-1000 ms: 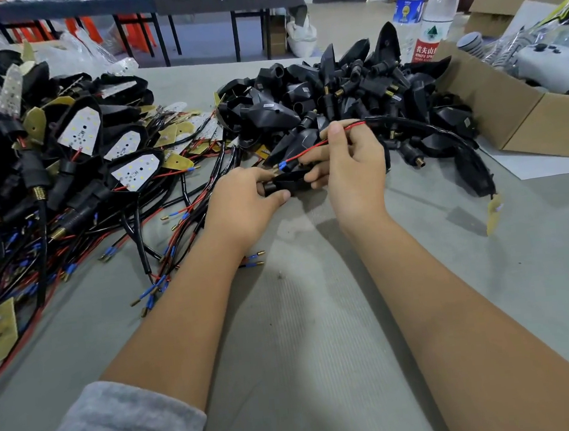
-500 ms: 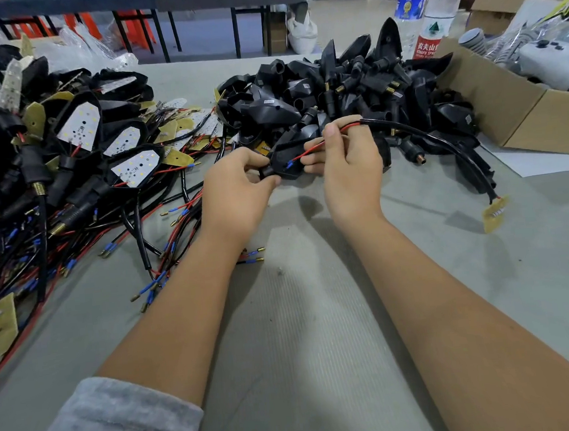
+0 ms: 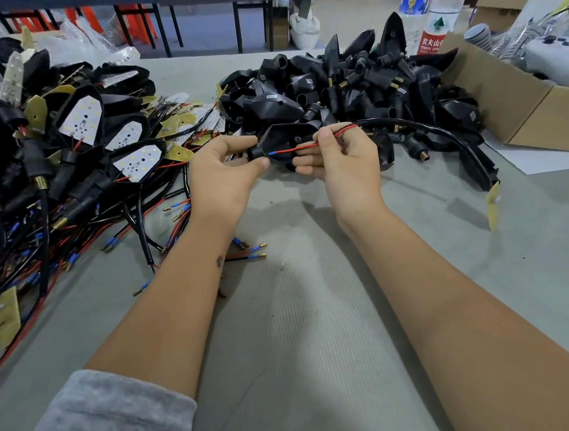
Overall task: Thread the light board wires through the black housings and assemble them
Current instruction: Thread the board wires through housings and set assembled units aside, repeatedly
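My left hand (image 3: pixel 224 176) grips the stem end of a black housing (image 3: pixel 286 139) held above the table. My right hand (image 3: pixel 340 165) pinches a red wire (image 3: pixel 299 148) with a blue tip that points into the housing's open side. That wire runs into a black sleeved cable (image 3: pixel 441 133) arcing right and down to a yellow light board (image 3: pixel 494 205), which hangs just off the table. A pile of empty black housings (image 3: pixel 350 79) lies behind my hands.
Assembled units with white LED boards (image 3: pixel 82 119) and loose red and black wires (image 3: pixel 71 234) crowd the left. A cardboard box (image 3: pixel 521 108) stands at the right, two water bottles (image 3: pixel 436 6) behind it. Stray wire ends (image 3: pixel 248 253) lie under my left wrist.
Both hands have lifted the housing slightly and turned it, its open side now facing up. The wire tip has come to the housing's mouth, and the dangling board has swung a little.
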Motion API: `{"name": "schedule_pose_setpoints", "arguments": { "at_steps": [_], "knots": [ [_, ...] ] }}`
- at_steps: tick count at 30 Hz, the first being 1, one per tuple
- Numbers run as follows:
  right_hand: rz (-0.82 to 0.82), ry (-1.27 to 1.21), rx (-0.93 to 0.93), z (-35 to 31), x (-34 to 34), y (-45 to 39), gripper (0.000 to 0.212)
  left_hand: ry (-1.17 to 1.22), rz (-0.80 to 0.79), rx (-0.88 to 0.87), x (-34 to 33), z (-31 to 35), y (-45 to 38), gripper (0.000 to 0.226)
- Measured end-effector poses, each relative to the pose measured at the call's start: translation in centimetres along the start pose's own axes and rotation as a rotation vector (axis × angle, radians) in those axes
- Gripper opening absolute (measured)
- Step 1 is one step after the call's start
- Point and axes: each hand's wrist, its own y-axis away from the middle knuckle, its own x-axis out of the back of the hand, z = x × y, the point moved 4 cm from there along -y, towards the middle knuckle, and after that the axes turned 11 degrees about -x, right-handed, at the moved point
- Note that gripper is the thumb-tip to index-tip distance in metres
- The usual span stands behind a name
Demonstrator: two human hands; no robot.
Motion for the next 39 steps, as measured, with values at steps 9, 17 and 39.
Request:
{"name": "schedule_pose_setpoints", "arguments": {
  "at_steps": [9, 17, 39],
  "knots": [
    [-0.076, -0.158, -0.065, 0.0, 0.0, -0.1, 0.012, 0.056, -0.064, 0.007, -0.2, 0.2, 0.1, 0.034],
    [-0.128, 0.057, -0.084, 0.5, -0.6, 0.3, 0.011, 0.114, -0.087, -0.029, -1.1, 1.0, 0.5, 0.048],
    [-0.045, 0.105, -0.105, 0.5, -0.5, 0.2, 0.024, 0.597, -0.109, 0.414, -3.7, 0.5, 1.8, 0.029]
  ]
}}
